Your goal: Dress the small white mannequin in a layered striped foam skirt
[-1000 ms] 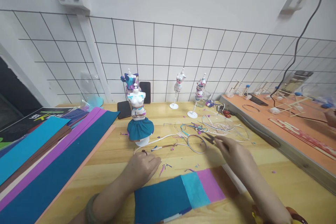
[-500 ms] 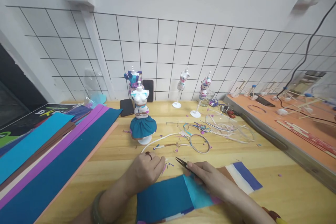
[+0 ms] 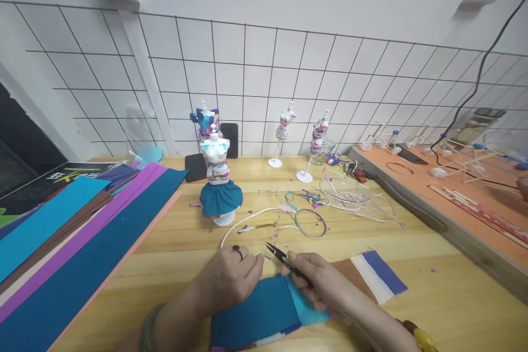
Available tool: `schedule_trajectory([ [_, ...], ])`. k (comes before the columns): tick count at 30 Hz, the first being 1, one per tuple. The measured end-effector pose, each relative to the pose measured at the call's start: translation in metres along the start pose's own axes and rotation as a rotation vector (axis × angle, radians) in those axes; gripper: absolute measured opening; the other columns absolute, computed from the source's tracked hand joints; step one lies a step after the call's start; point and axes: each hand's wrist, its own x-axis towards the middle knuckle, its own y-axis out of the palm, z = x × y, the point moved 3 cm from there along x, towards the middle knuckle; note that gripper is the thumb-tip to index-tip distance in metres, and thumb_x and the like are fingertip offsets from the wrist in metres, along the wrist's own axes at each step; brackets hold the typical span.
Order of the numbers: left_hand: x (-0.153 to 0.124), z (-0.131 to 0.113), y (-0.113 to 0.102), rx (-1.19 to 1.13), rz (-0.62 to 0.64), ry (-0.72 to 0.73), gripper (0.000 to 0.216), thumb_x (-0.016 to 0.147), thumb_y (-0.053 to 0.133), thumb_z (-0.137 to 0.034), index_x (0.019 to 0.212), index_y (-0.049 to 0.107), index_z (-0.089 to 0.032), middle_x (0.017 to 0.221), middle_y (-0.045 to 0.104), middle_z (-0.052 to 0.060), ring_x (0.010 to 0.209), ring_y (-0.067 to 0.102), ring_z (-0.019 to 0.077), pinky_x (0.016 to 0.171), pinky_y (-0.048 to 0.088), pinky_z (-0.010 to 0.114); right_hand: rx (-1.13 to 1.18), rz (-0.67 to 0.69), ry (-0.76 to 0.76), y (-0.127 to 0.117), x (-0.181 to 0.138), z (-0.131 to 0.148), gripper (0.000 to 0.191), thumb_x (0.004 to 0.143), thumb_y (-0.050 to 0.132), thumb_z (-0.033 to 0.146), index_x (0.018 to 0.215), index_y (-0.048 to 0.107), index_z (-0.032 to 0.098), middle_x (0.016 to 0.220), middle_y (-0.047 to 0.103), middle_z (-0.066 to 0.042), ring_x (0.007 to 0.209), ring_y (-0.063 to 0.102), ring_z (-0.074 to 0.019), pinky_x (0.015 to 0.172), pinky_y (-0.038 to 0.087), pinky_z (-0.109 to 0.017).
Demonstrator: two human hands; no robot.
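My right hand (image 3: 319,283) is closed on small black thread snips (image 3: 278,257), blades pointing up-left. My left hand (image 3: 229,280) is curled into a loose fist, resting on the top edge of a dark teal felt sheet (image 3: 256,313) that lies at the table's front. The snips' tips sit just right of my left fingers. Lighter teal, brown, white and blue felt pieces (image 3: 377,275) overlap under my right wrist. A small mannequin in a teal skirt (image 3: 218,187) stands beyond my hands.
Long foam strips (image 3: 74,264) in teal, purple and brown lie fanned at the left. Cord loops and wire rings (image 3: 313,220) litter the middle. Three more small mannequins (image 3: 282,135), two phones (image 3: 196,168) and a wire grid stand at the back. An orange board (image 3: 454,198) with stick models is at right.
My right hand came back from the cord loops with the snips and now sits by my left hand over the felt. The pink felt piece is now hidden.
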Motion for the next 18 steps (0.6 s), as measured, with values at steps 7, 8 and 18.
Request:
schedule_trajectory([
  [7,-0.005,0.007,0.007,0.009,0.037,-0.045,0.011,0.083,0.047,-0.013,0.087,0.057,-0.013,0.052,0.052,-0.001,0.046,0.049,0.0148,0.041,0.032,0.027,-0.087,-0.064,-0.165,-0.006,0.003,0.003,0.048,0.073,0.049,0.064,0.076,0.055,0.017,0.048,0.029,0.010,0.035,0.020,-0.0047,0.034,0.013,-0.020],
  [8,-0.007,0.011,0.009,0.028,0.062,-0.077,0.011,0.083,0.046,-0.013,0.084,0.057,-0.014,0.052,0.052,0.000,0.046,0.049,0.0148,0.041,0.031,0.027,-0.141,-0.133,-0.240,-0.012,0.002,0.007,0.047,0.075,0.048,0.063,0.075,0.056,0.017,0.048,0.033,0.008,0.037,0.028,-0.0063,0.036,0.019,-0.020],
  [18,-0.022,0.036,0.028,0.103,0.215,-0.448,0.028,0.084,0.050,-0.033,0.063,0.056,-0.017,0.050,0.057,0.003,0.048,0.054,0.0182,0.043,0.030,0.026,-1.127,-0.991,-0.251,-0.140,0.000,0.009,0.038,0.088,0.031,0.030,0.105,0.058,0.010,0.089,0.065,-0.019,0.080,0.062,-0.0283,0.064,0.043,-0.035],
])
